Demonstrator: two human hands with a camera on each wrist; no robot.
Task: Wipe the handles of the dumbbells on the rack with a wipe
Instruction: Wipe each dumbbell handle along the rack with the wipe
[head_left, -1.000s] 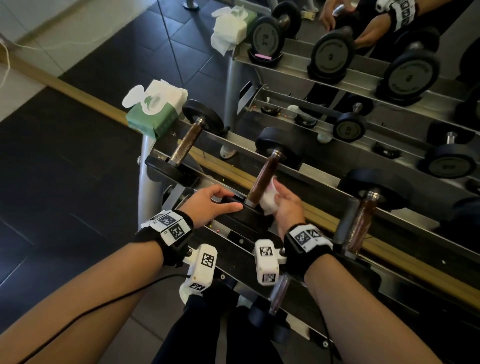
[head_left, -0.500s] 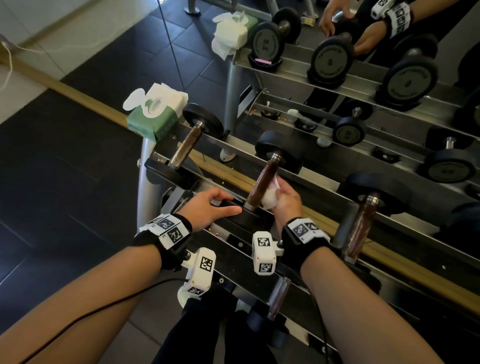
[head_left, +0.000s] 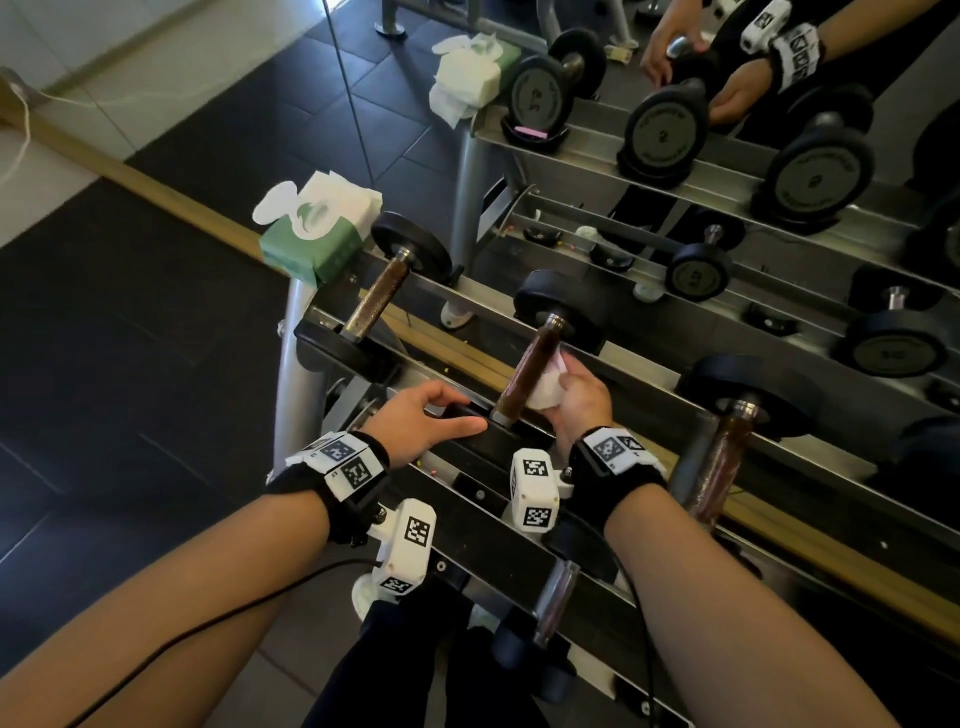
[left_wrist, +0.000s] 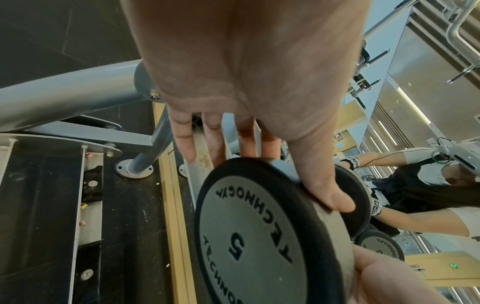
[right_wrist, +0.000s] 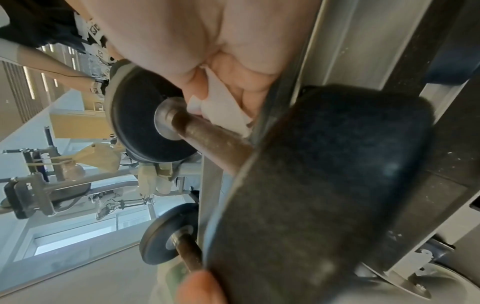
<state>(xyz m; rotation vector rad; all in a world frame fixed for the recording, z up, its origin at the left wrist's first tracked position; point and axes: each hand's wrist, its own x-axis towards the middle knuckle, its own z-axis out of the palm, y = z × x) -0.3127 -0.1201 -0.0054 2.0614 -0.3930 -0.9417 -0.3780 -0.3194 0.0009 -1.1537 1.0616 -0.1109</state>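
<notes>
The right hand (head_left: 576, 402) curls its fingers around a crumpled white wipe (head_left: 545, 389) and presses it on the right side of the brown handle (head_left: 527, 371) of the middle dumbbell, which lies across the top rails of the rack (head_left: 467, 291). The left hand (head_left: 415, 421) rests with straight fingers on the near black weight plate (left_wrist: 259, 236), marked 5; it seems only to steady it. A green pack of wipes (head_left: 311, 244) sits on the left end of the rack.

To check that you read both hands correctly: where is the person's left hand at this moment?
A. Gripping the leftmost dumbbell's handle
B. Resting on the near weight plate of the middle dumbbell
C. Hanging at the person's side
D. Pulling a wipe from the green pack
B: the left hand lies with straight fingers over the near weight plate of the middle dumbbell, while the right hand holds the wipe against its handle.
</notes>
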